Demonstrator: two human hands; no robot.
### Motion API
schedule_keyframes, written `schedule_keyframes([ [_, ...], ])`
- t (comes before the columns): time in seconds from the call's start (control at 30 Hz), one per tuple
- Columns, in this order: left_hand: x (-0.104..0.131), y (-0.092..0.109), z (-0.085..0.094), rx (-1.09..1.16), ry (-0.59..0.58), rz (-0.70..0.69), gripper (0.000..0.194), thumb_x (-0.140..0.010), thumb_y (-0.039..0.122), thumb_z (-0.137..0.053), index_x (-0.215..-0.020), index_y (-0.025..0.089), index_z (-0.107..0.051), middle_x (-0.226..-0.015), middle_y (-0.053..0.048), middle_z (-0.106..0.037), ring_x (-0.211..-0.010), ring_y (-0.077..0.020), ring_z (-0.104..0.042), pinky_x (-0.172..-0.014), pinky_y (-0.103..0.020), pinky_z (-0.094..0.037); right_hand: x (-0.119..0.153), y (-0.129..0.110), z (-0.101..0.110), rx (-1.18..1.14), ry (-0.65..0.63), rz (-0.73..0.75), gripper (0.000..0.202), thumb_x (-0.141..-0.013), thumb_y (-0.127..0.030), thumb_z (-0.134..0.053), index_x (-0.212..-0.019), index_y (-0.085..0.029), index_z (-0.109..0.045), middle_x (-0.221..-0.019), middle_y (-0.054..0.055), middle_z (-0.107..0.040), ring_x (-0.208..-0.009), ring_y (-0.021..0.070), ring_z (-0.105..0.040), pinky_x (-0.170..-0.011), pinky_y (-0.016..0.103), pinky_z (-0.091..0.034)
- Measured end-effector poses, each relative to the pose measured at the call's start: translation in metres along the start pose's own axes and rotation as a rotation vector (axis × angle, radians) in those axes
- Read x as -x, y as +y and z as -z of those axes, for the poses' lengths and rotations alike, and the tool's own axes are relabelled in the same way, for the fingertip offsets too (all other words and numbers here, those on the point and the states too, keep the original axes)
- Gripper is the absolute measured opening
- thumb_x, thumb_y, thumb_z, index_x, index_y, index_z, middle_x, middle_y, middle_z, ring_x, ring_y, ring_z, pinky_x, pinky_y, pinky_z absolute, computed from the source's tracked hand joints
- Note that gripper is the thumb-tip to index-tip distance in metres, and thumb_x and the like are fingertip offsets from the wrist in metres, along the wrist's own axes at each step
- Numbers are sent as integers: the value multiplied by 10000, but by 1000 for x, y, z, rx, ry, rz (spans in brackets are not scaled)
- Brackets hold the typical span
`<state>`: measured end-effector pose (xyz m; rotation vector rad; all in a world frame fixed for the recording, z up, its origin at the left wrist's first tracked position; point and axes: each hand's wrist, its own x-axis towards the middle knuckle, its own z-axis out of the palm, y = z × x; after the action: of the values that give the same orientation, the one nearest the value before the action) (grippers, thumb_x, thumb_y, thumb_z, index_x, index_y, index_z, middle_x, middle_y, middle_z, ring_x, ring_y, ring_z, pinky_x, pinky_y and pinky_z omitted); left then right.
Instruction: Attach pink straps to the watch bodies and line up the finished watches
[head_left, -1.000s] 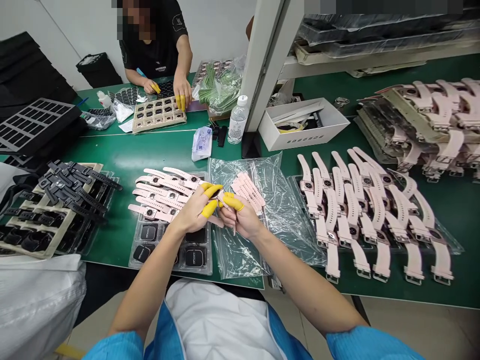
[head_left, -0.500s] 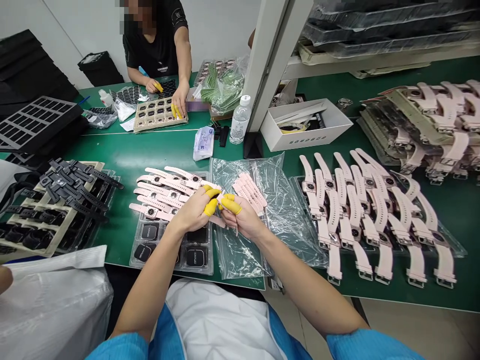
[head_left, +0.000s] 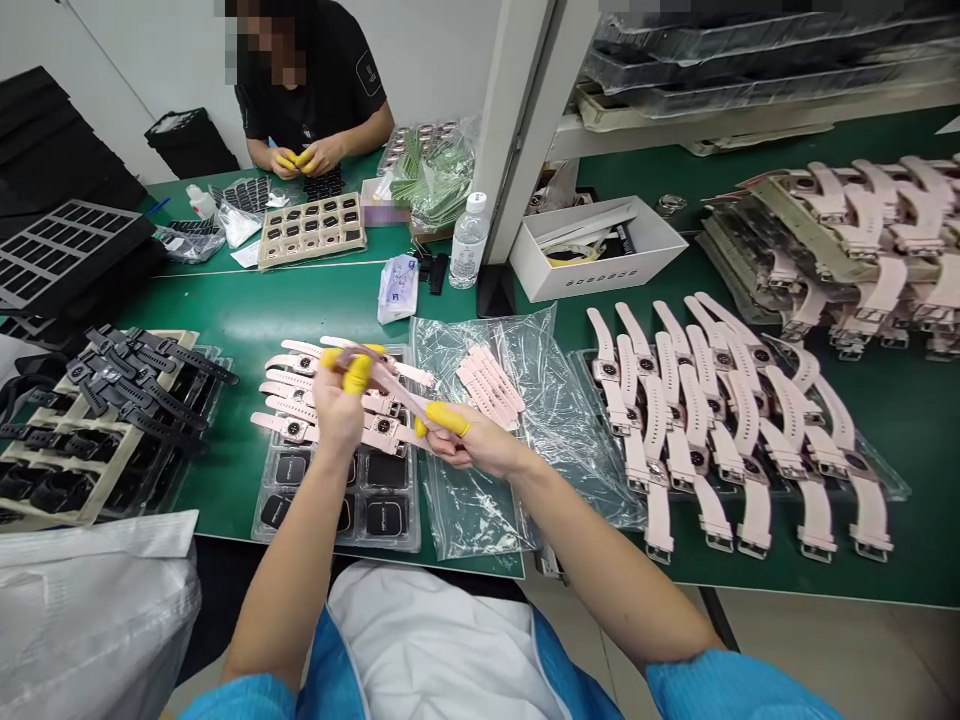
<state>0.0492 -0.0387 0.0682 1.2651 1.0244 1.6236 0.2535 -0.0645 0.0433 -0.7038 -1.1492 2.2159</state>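
A pink watch strap (head_left: 400,388) stretches between my two hands, its left end blurred by motion. My left hand (head_left: 340,402), with yellow finger cots, pinches that end above the clear tray (head_left: 414,530). At the strap's lower right end, the fingers of my right hand (head_left: 480,438) are closed on it. Whether a watch body is attached is unclear. Under my left hand, several pink-strapped watches (head_left: 294,428) lie across the tray, with black square watch faces (head_left: 385,517) in its front pockets. Loose pink straps (head_left: 491,388) lie on a plastic bag (head_left: 555,440) beyond my right hand.
Rows of pink watches (head_left: 697,430) cover a tray at right, with stacked trays (head_left: 780,250) behind. Black watches (head_left: 127,375) sit on trays at left. A bottle (head_left: 468,245), white box (head_left: 600,262) and post (head_left: 517,140) stand behind. A co-worker (head_left: 315,90) sits across.
My hands have moved apart: the left went up and left, drawing the pink strap out between them. The co-worker's hands have come together, away from the tray of watch parts.
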Motion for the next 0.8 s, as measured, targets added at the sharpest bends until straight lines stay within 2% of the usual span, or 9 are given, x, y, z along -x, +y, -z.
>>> schedule_keyframes([
  [0.07,-7,2,8,47,187,4,392,-933,520,-755,-1091,218,-563,-1078,-56,-771,-678,-128,-727,-659,-283,-627,1,-3,6,68,11,-3,434,-927,-605,-685,-862,-185,-597,-534,-92,-454,-388,48,-299,-364,184,-209],
  [0.13,-8,3,11,20,194,36,363,-946,476,-748,-1137,219,-578,-1146,-77,-772,-667,-127,-731,-659,-291,-639,1,-5,10,92,111,73,406,-903,-560,-733,-838,-200,-556,-577,-79,-515,-405,52,-365,-385,187,-274],
  [0.2,-2,0,7,-68,10,108,295,-979,400,-703,-1197,217,-626,-1198,-102,-767,-730,-153,-754,-689,-324,-656,2,-6,9,71,220,179,414,-887,-544,-758,-838,-217,-509,-629,-65,-576,-428,61,-427,-415,198,-335],
  [0.27,8,-5,-2,-210,-254,120,289,-1002,301,-635,-1278,219,-659,-1254,-119,-755,-895,-198,-776,-808,-388,-668,1,-4,5,40,262,240,418,-888,-553,-751,-851,-223,-497,-633,-60,-593,-438,72,-446,-428,207,-355],
  [0.33,17,-11,-10,-362,-471,19,384,-987,192,-575,-1361,221,-653,-1320,-124,-732,-1109,-238,-744,-987,-457,-627,1,-2,0,13,244,240,403,-899,-564,-727,-868,-221,-518,-592,-64,-574,-425,81,-432,-415,214,-342],
  [0.4,21,-16,-12,-475,-599,-120,506,-946,105,-528,-1427,224,-626,-1385,-124,-695,-1270,-257,-671,-1120,-492,-549,0,1,-4,-1,204,216,391,-897,-559,-721,-863,-215,-538,-546,-71,-544,-406,86,-412,-401,220,-328],
  [0.47,21,-18,-10,-533,-659,-205,569,-929,69,-489,-1463,230,-603,-1423,-127,-660,-1326,-259,-628,-1156,-490,-517,-1,1,-5,-10,174,197,385,-886,-543,-730,-833,-212,-540,-509,-78,-516,-383,83,-377,-386,221,-306],
  [0.57,19,-18,-5,-549,-695,-237,544,-978,90,-451,-1483,242,-585,-1422,-131,-641,-1317,-253,-624,-1137,-467,-529,-1,0,-4,-57,165,179,354,-875,-495,-743,-812,-209,-543,-480,-87,-480,-376,74,-322,-373,211,-272],
  [0.8,20,-16,-8,-557,-664,-273,445,-1051,171,-421,-1470,227,-561,-1365,-139,-632,-1286,-257,-614,-1115,-469,-526,-2,2,-9,-213,184,211,344,-866,-472,-764,-835,-211,-541,-469,-106,-428,-377,62,-270,-367,185,-242],
])
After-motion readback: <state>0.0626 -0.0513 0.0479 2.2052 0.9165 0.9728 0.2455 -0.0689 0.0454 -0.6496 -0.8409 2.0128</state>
